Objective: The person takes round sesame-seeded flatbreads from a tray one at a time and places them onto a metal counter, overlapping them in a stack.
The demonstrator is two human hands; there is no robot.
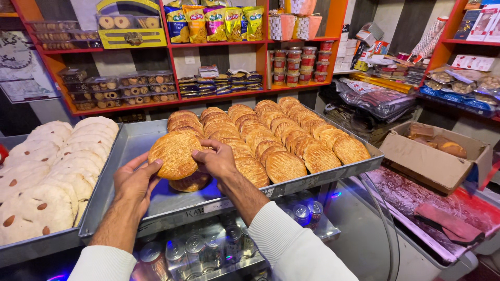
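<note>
A round golden-brown flatbread (174, 154) with a scored top is held tilted between both my hands over a large metal tray (156, 203). My left hand (134, 179) grips its lower left edge. My right hand (217, 160) holds its right edge. Under it another brown bread (190, 182) lies on the tray. Rows of overlapping similar breads (281, 135) fill the tray's right half.
A second tray (31, 244) at the left holds pale round breads with almonds (52, 171). Drink cans (208, 250) sit in a case below. A cardboard box (432, 161) stands at the right. Red shelves (172, 99) with packed biscuits and snacks line the back.
</note>
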